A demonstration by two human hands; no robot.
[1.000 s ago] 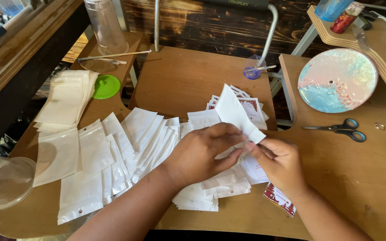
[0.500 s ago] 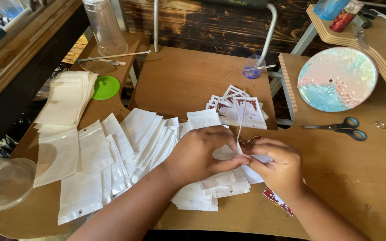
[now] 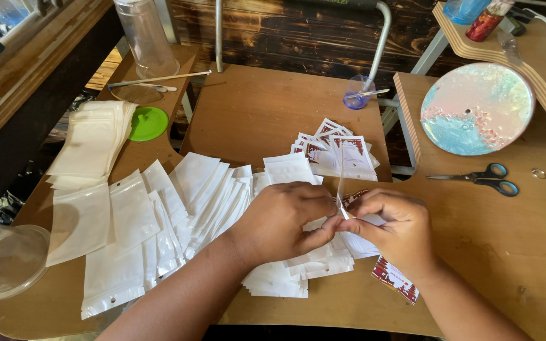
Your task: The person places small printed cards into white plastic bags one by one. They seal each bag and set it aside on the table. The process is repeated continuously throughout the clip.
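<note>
My left hand (image 3: pixel 285 218) and my right hand (image 3: pixel 392 226) meet over the middle of the wooden table (image 3: pixel 266 107). Both pinch one small white pouch (image 3: pixel 340 183), which stands on edge so I see it as a thin upright strip. Under the hands lies a loose pile of white pouches (image 3: pixel 298 278). Just beyond them is a stack of white cards with red print (image 3: pixel 336 148). One red-printed card (image 3: pixel 394 281) sticks out below my right wrist.
Rows of white zip pouches (image 3: pixel 153 221) fan out at left, with a taller stack (image 3: pixel 90 142) and a green lid (image 3: pixel 147 122) behind. Scissors (image 3: pixel 485 179) and a pastel disc (image 3: pixel 477 107) lie at right. A clear cup (image 3: pixel 4 262) sits far left; a small cup (image 3: pixel 358 93) at back.
The pouch, held flat and raised a second ago, has been turned edge-on and brought down between my fingers. Both hands have closed in together.
</note>
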